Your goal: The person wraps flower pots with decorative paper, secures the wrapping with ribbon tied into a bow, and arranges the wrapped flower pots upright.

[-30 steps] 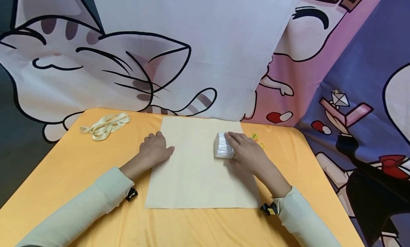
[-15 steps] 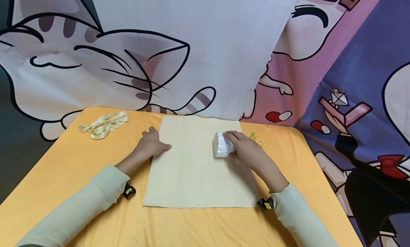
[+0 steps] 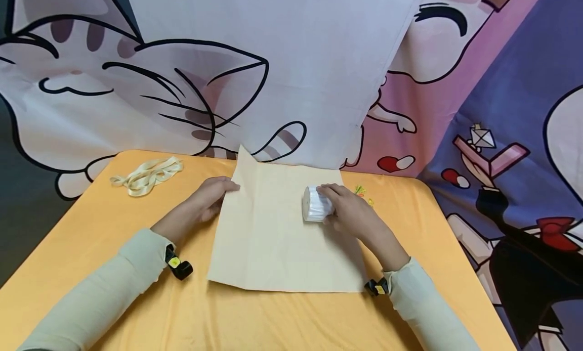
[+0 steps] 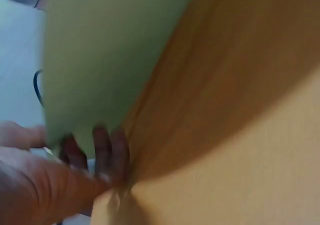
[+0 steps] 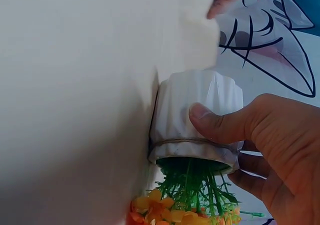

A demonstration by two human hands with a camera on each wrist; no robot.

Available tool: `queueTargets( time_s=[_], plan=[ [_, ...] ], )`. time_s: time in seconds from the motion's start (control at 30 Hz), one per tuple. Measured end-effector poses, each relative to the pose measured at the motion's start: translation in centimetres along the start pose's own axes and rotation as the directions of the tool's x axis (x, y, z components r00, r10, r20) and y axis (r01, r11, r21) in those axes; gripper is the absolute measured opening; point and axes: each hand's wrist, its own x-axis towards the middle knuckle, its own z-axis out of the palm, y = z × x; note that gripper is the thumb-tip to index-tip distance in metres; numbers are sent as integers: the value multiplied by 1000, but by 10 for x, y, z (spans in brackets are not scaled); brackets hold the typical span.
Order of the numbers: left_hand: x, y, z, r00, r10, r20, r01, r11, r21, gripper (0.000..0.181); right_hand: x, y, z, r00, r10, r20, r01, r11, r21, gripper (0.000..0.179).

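A small white flowerpot (image 3: 315,205) lies on its side on a cream sheet of paper (image 3: 282,255). My right hand (image 3: 352,213) grips it, the thumb across its side in the right wrist view. A thin string circles the pot (image 5: 185,92) near its mouth. Green stems with orange and yellow artificial flowers (image 5: 175,214) come out of it. In the head view these are mostly behind the hand. My left hand (image 3: 202,202) pinches the sheet's left edge, thumb on top. That edge is raised off the table, its far corner standing up.
A loose bundle of cream ribbon (image 3: 148,176) lies at the table's far left. A yellow cloth covers the table (image 3: 273,320). Cartoon-printed fabric (image 3: 309,78) hangs directly behind and along the right.
My left hand has gone from lying over the sheet's left side to pinching its edge and lifting it. The right hand and the pot have stayed nearly in place.
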Motion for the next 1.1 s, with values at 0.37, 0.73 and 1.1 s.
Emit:
queueTargets(
  time_s=[0.37, 0.73, 1.1],
  plan=[
    [20, -10, 30, 991, 101, 88, -63, 933, -355, 47, 1, -1, 0, 1000, 2, 3, -2, 1000, -2, 77],
    [32, -23, 64, 982, 27, 184, 11, 980, -200, 34, 0, 0, 4, 1000, 4, -10, -4, 1000, -2, 77],
    [37, -24, 90, 969, 31, 245, 65, 926, -372, 29, -1, 2, 2, 999, -30, -25, 30, 1000, -4, 77]
  ],
)
